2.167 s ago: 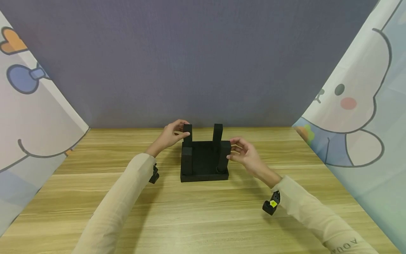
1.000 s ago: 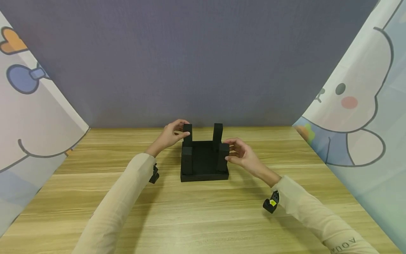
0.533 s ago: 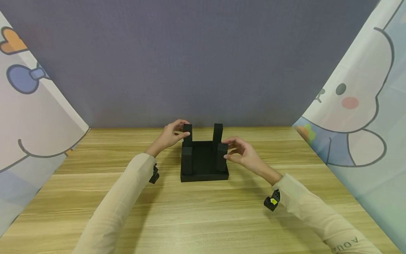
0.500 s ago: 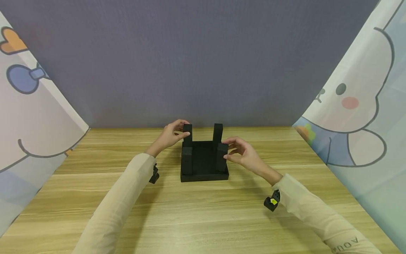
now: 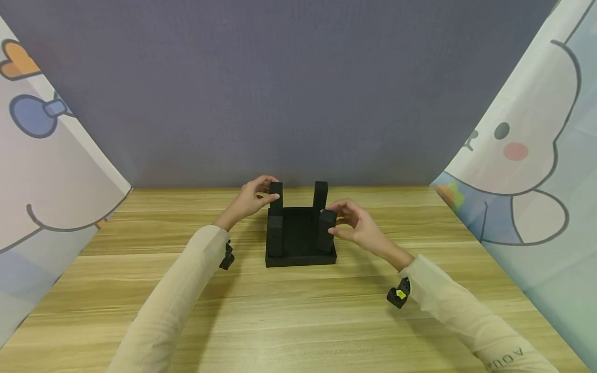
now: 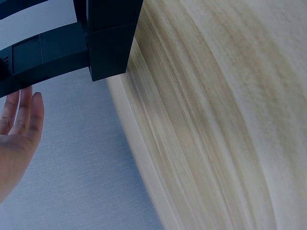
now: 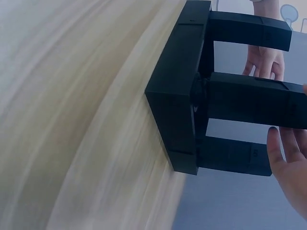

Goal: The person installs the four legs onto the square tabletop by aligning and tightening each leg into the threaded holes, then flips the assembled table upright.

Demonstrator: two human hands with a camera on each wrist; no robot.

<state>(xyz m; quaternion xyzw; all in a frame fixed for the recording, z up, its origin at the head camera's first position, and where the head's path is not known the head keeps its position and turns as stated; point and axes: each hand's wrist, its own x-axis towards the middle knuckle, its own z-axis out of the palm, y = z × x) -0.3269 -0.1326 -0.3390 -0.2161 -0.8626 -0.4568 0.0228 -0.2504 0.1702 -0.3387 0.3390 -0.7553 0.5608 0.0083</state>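
A black square base (image 5: 300, 261) lies on the wooden table with a thick black leg standing at each corner, like a small upturned table. My left hand (image 5: 254, 197) holds the far left leg (image 5: 276, 190) near its top, thumb on the near side. At the near right corner, my right hand (image 5: 358, 224) pinches the top of another leg (image 5: 326, 233), which stands slightly twisted against the base. A dark round fitting (image 7: 197, 93) shows at that leg's foot in the right wrist view. The near left leg (image 5: 275, 237) and far right leg (image 5: 320, 195) stand untouched.
The wooden table (image 5: 298, 321) reaches back to a grey wall panel (image 5: 298, 93). Cloths printed with cartoon figures hang at the left (image 5: 56, 171) and right (image 5: 527, 155). A small black camera (image 5: 398, 293) sits at the right wrist, another (image 5: 227, 256) at the left.
My right hand has shifted a little left with the near right leg, which has gone from leaning right to nearly upright and has turned slightly. The left hand has stayed put.
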